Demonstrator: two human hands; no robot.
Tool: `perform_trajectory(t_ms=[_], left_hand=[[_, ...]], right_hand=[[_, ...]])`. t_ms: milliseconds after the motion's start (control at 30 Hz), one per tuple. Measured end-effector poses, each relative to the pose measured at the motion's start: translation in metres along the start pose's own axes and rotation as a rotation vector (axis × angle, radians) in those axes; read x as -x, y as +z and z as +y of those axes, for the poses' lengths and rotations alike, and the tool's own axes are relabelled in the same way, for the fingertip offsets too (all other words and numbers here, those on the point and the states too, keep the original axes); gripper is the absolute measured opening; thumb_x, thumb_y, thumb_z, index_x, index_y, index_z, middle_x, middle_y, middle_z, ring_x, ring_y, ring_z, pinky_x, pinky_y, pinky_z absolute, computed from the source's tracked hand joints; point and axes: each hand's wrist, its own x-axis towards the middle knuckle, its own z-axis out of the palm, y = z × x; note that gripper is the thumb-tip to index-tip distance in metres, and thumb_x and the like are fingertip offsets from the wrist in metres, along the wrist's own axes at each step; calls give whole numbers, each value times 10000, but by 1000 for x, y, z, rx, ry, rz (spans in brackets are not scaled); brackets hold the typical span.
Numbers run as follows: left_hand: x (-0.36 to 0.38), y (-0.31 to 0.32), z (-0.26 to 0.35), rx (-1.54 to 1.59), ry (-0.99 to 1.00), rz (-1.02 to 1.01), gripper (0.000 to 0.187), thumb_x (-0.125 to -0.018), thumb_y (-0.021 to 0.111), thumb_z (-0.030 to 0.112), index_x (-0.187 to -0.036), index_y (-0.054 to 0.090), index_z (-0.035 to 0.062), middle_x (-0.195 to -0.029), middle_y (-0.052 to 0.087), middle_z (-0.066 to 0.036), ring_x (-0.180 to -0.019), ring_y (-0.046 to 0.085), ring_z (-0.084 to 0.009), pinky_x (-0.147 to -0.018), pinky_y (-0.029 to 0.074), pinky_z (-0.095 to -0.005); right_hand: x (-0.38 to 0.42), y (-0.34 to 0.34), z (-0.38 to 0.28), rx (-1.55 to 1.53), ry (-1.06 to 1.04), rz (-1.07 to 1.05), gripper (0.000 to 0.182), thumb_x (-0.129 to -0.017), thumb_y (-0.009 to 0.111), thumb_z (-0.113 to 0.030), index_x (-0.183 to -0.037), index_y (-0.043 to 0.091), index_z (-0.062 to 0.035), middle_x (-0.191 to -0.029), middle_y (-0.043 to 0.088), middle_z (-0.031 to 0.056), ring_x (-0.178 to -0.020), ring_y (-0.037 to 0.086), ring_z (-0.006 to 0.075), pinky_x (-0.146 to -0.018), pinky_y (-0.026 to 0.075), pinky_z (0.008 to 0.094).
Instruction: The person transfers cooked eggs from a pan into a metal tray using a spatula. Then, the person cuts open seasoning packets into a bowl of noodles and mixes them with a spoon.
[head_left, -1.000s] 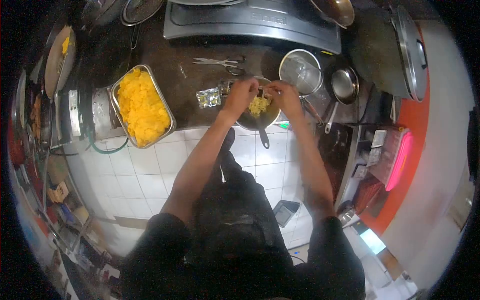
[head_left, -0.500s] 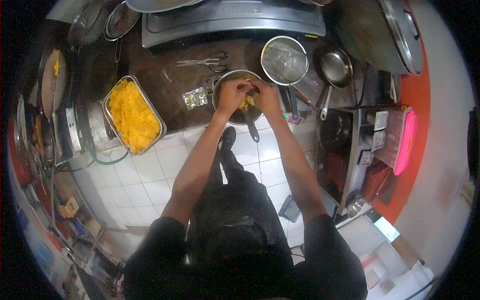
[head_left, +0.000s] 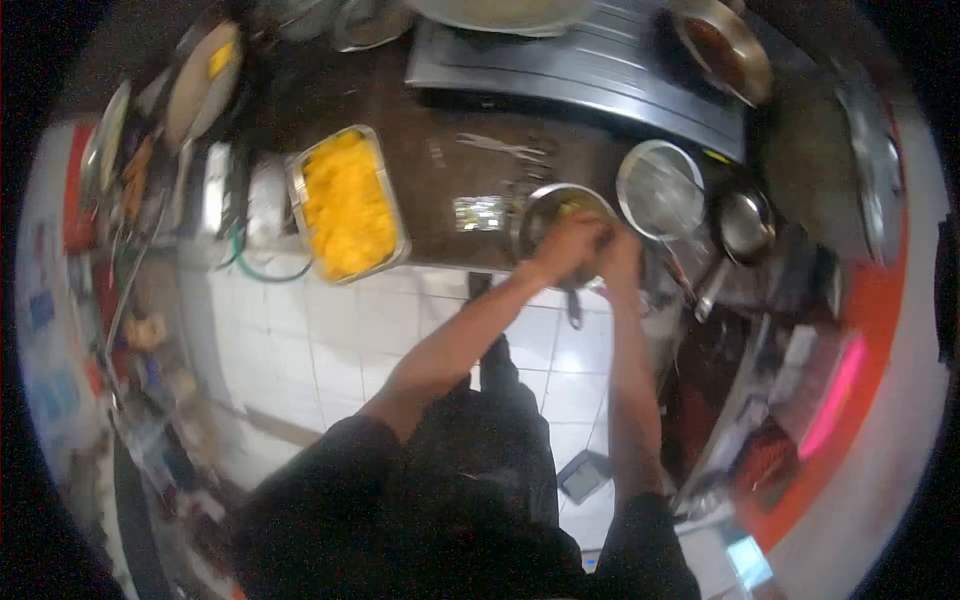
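Note:
A round metal pan (head_left: 530, 222) with a dark handle (head_left: 574, 312) sits at the counter's front edge, with some yellowish food inside. My left hand (head_left: 573, 246) is over the pan's opening, fingers bent inward. Close against it, my right hand (head_left: 620, 258) hangs at the pan's right rim, fingers also drawn together. Motion blur hides whatever is pinched between them. Left of the pan lies a shiny foil packet (head_left: 479, 213). Scissors (head_left: 500, 147) lie behind it. A pot with a mesh strainer (head_left: 661, 190) stands just right of my hands.
A metal tray of yellow food (head_left: 348, 205) sits on the left of the dark counter (head_left: 435, 185). A silver stove (head_left: 570, 80) spans the back. To the right are a small frying pan (head_left: 745, 225) and a large pot (head_left: 865, 180). White floor tiles (head_left: 390, 320) show below.
The camera view has turned, so the counter appears shifted right and tilted. My hands, still close together, have moved toward the pan's right rim, and the picture is blurrier.

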Motion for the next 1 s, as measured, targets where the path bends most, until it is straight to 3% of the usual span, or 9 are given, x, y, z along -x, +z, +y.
perform_trajectory(t_ms=[67,433,667,733,767,800,900,933,1000], left_hand=[[-3,-9,10,36,-40,-29,292,-687,564,-1,-971,631,-7,-1041,601,-174,-1026,552,-361,-924,430,-429],[-5,-16,14,124,-2,102,291,-706,517,-46,-968,639,-10,-973,611,-180,-980,560,-359,-889,440,-422],[-2,-41,15,236,-13,91,248,-723,529,-25,-941,644,-1,-967,618,-176,-941,574,-351,-827,458,-409],[17,-37,5,287,91,224,232,-741,558,27,-954,649,27,-981,635,-135,-944,588,-313,-838,469,-382],[28,-47,10,81,109,280,213,-781,569,28,-977,652,42,-976,650,-123,-926,609,-303,-826,485,-375],[42,-60,34,154,-406,118,176,-836,585,42,-997,653,53,-977,662,-107,-915,630,-271,-813,495,-346],[101,-82,34,249,-252,237,132,-875,594,111,-928,694,42,-936,667,-123,-885,628,-249,-830,475,-371],[121,-90,40,3,-299,190,115,-864,600,88,-912,690,36,-943,660,-118,-906,619,-257,-872,455,-386],[156,-80,24,189,-370,159,112,-863,609,74,-882,667,-20,-878,661,-128,-854,610,-251,-818,472,-353]], right_hand=[[0,4,-2,142,-202,47,210,-777,613,-120,-947,618,3,-838,642,235,-797,632,401,-677,493,450],[1,-5,-48,170,-212,230,196,-795,553,-104,-855,629,67,-810,624,288,-773,643,419,-644,484,457],[-4,-4,-65,223,-331,148,160,-766,547,-83,-796,630,50,-755,626,261,-691,633,398,-590,467,458],[-2,18,-5,421,-193,42,147,-759,560,-93,-777,634,33,-728,620,250,-660,622,380,-560,459,450],[-5,43,33,158,-109,188,134,-765,563,-102,-784,643,4,-737,623,235,-663,615,373,-564,462,446],[3,23,-3,326,-190,156,220,-747,605,-137,-936,634,-27,-819,623,205,-743,613,321,-663,480,394],[12,21,-16,77,15,108,167,-747,615,-97,-896,644,-28,-782,664,156,-715,652,268,-602,504,383],[2,59,34,-306,155,141,158,-769,614,-41,-923,637,-18,-794,672,106,-707,656,206,-615,536,327],[7,39,10,-1002,249,225,180,-869,597,-53,-1041,584,0,-897,661,108,-677,650,181,-654,569,312]])
